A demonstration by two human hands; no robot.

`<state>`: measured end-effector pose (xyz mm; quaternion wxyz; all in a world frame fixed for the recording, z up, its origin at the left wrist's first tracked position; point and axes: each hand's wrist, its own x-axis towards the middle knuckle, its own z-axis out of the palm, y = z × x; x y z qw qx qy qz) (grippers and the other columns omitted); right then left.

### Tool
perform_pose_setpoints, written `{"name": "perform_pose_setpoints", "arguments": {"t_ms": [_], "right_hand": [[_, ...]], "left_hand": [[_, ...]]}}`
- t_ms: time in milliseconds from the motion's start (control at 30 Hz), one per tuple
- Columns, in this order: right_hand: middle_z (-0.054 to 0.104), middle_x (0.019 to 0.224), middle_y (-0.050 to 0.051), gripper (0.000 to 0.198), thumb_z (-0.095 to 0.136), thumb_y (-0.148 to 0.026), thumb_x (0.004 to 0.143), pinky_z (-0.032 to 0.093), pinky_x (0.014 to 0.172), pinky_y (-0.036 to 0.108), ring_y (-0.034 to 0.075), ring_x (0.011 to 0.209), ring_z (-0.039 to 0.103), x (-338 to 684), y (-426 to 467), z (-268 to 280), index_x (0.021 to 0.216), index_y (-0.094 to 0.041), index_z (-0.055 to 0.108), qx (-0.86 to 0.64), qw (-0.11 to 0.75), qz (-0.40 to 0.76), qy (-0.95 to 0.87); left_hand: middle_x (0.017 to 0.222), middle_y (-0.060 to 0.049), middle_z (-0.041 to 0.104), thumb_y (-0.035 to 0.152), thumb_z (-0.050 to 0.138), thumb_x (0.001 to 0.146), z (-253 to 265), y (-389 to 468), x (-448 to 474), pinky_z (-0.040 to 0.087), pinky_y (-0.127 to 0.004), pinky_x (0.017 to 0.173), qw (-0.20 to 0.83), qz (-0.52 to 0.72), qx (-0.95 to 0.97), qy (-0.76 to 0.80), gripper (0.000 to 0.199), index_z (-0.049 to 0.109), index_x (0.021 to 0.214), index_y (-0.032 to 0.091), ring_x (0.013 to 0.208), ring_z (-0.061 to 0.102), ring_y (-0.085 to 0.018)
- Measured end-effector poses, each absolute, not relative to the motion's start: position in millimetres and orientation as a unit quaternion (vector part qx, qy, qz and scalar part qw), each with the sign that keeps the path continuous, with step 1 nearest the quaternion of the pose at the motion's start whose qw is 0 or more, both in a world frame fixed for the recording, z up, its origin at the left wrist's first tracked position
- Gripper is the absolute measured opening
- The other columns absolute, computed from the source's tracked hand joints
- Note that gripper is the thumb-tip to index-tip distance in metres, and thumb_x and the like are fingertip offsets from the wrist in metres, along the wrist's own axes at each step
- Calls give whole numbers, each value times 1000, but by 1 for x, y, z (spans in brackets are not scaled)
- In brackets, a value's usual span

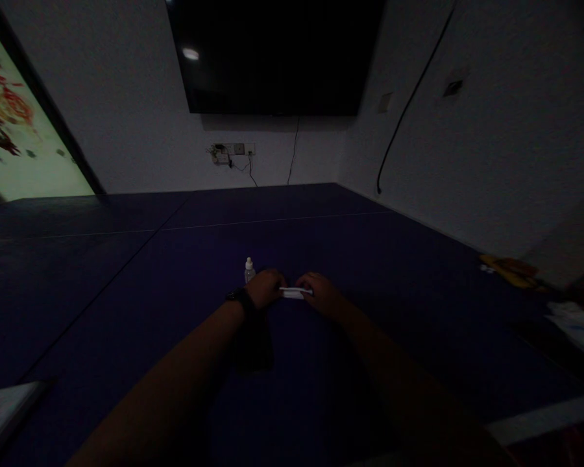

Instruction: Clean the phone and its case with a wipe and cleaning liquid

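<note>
Both ends of a small white folded strip (292,293), cloth or paper by its look, are in my fingers just above or on the dark blue tabletop (292,395). My left hand (267,287), with a black watch on its wrist, is closed on the strip's left end. At the other end my right hand (320,293) pinches it with bent fingers. Right behind my left hand stands a small clear dropper bottle (249,269) with a white cap, its lower part partly hidden. Below my left wrist lies a dark flat object (254,350), too dim to name.
A book or stack of paper (7,408) lies at the near left. On the right are a yellow cloth-like heap (513,271) and a white crumpled item (579,324). A large dark screen (277,58) hangs on the wall above sockets (233,150) and loose cables.
</note>
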<state>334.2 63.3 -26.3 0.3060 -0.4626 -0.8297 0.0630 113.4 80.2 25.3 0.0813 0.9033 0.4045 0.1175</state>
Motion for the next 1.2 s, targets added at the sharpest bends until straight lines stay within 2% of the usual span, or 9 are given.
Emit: {"name": "perform_pose_setpoints", "arguments": {"t_ms": [167,300,400,533,600,733,833,967,1200], "right_hand": [[66,114,9,19,61,-10,81,50,94,38,24,108,63,328,61,-19,96,-21,68,-452,382,73,-803],[74,97,3,15,60,-17,87,56,84,34,20,91,71,323,59,-22,95,-24,70,-449,400,98,-793],[75,93,5,16,56,-23,92,58,78,34,21,84,72,320,62,-24,100,-23,71,-472,415,90,-773],[70,120,14,26,50,-17,94,52,100,48,28,114,66,309,69,-24,114,-21,67,-496,431,38,-753],[69,124,14,26,56,-12,89,47,106,49,29,120,62,297,69,-25,109,-21,68,-477,407,25,-779],[74,109,9,17,66,-14,85,53,98,42,26,106,68,279,61,-30,100,-23,70,-414,321,31,-851],[71,124,10,23,61,-25,93,50,104,43,25,117,65,278,55,-31,115,-22,68,-402,292,23,-868],[53,150,14,42,47,-33,101,41,115,47,26,138,51,282,57,-31,140,-18,56,-430,269,5,-862],[44,158,13,47,35,-32,104,38,115,50,28,144,44,279,69,-41,147,-18,50,-503,214,-3,-838]], "left_hand": [[112,-8,68,8,57,88,30,75,107,49,-33,98,58,155,892,421,21,67,101,20,110,63,-20],[101,-7,71,8,54,90,29,72,100,51,-34,93,53,174,878,442,18,66,98,19,101,65,-20],[106,-7,71,12,54,91,30,64,93,52,-32,92,56,200,870,447,22,65,108,20,101,67,-19],[120,-9,69,22,49,97,32,43,71,51,-33,98,53,242,862,442,32,57,128,21,111,65,-19],[115,-9,69,22,47,97,32,33,54,50,-35,99,31,267,868,418,29,60,123,21,110,64,-20],[101,-8,70,22,44,95,28,21,16,52,-35,92,-6,301,852,429,26,64,112,21,100,65,-21],[98,-8,71,25,43,96,20,22,-7,52,-38,91,0,313,823,473,25,65,107,21,96,65,-22],[99,-9,71,29,42,96,5,31,-22,52,-40,90,20,343,769,540,26,64,105,20,95,64,-23],[96,-8,71,27,44,92,-8,44,-27,52,-39,89,35,329,756,564,26,67,101,20,95,64,-23]]}}
